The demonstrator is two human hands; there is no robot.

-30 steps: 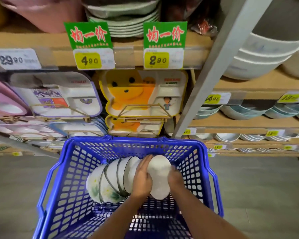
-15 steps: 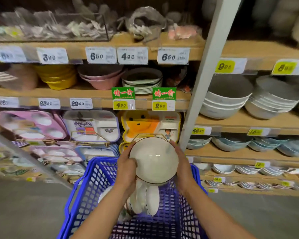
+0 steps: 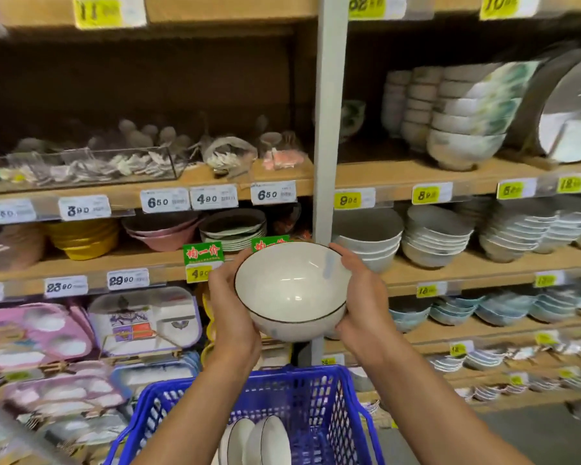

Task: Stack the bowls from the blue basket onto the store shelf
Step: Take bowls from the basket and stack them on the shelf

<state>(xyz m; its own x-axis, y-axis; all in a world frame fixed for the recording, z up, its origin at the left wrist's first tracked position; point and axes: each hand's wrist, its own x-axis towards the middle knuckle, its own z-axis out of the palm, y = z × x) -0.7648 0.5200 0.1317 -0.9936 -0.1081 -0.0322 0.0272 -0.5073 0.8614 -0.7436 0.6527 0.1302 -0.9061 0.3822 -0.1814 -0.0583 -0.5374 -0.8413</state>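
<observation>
I see the bowl [image 3: 291,290] raised higher above the basket [image 3: 326,397]; left hand [image 3: 230,303] and right hand [image 3: 363,297] grip it, facing wooden shelves [image 3: 416,172].

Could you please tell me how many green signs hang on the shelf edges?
2: one green sign just left of the held bowl; the other behind the bowl's rim, mostly hidden.

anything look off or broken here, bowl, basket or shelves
Nothing looks broken or spilled. The white bowl, gripped between the left hand and right hand, shows no visible chips. Only oddity: the other bowls in the blue basket stand on edge instead of sitting upright.
</observation>
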